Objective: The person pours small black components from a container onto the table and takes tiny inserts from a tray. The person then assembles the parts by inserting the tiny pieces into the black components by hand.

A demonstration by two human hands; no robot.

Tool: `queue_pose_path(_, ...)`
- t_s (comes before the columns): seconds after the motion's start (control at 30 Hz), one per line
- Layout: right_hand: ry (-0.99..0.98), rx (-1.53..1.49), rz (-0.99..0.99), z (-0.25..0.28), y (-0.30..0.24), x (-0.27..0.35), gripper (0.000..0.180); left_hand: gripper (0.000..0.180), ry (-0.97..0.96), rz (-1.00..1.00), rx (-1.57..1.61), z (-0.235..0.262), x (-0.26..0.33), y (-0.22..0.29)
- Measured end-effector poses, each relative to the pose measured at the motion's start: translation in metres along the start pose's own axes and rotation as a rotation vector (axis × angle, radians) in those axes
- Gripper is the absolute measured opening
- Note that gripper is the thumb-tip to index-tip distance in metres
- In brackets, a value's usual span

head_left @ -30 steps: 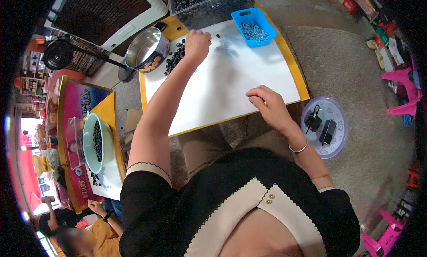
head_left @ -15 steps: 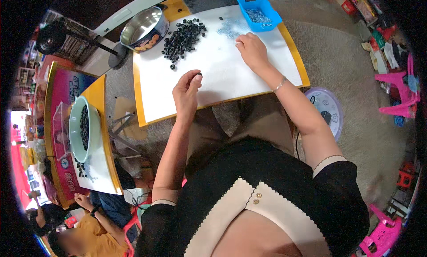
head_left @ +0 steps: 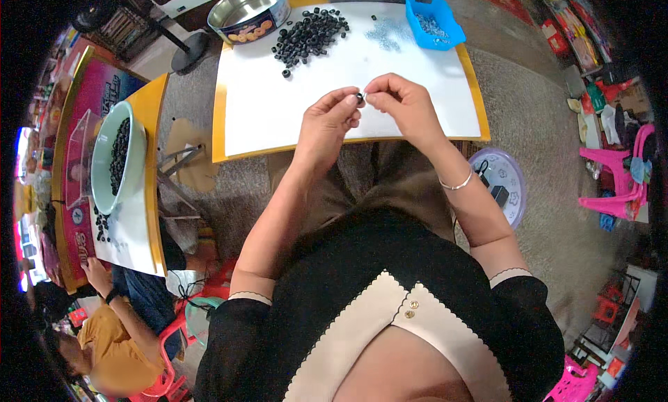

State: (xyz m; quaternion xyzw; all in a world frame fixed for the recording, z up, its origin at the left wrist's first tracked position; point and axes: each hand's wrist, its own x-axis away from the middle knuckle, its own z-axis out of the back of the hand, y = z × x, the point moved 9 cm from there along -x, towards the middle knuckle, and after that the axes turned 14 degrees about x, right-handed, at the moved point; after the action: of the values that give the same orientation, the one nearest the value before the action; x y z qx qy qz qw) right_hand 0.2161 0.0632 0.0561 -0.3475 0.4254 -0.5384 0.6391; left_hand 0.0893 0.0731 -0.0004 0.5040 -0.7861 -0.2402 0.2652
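Over the near part of the white-topped table [head_left: 264,116], my left hand [head_left: 323,127] pinches a small round black part [head_left: 360,98] between thumb and fingertips. My right hand [head_left: 412,108] meets it from the other side, thumb and forefinger closed on a tiny pale piece at the black part's edge; its exact kind is too small to make out. Beyond my hands lies a heap of the same black parts [head_left: 306,36]. Right of the heap, small clear pieces [head_left: 388,34] are scattered on the white top. More clear pieces lie in a blue plastic basket [head_left: 456,38].
A round metal tin [head_left: 254,33] stands at the far left of the table. On a side table to the left, a pale green basin [head_left: 101,172] holds black parts, and a person in a mustard top [head_left: 111,332] sits near it. A lilac round stool [head_left: 513,172] stands right.
Both hands have come together in front of me. The right hand has moved back from beside the scattered clear pieces, and the left has carried its black part rightward and up to meet it.
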Motion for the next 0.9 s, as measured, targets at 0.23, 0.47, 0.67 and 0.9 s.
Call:
queue_pose_path(0.23,-0.117,0.177,-0.019,-0.007,-0.009,0.015,0.009,0.019,-0.072,0.101,-0.121,0.005,0.008,-0.006)
queue_pose_path(0.47,-0.459,-0.157,-0.103,-0.042,0.003,0.029,0.015,0.016,-0.366,0.357,-0.221,0.007,0.026,-0.017)
queue_pose_path(0.67,-0.149,-0.019,-0.008,-0.042,-0.003,-0.001,0.016,0.023,-0.247,0.281,0.274,0.028,0.007,-0.010)
queue_pose_path(0.9,0.067,0.428,0.177,-0.072,0.026,-0.108,0.016,0.025,-0.031,0.001,0.450,0.080,-0.022,0.028)
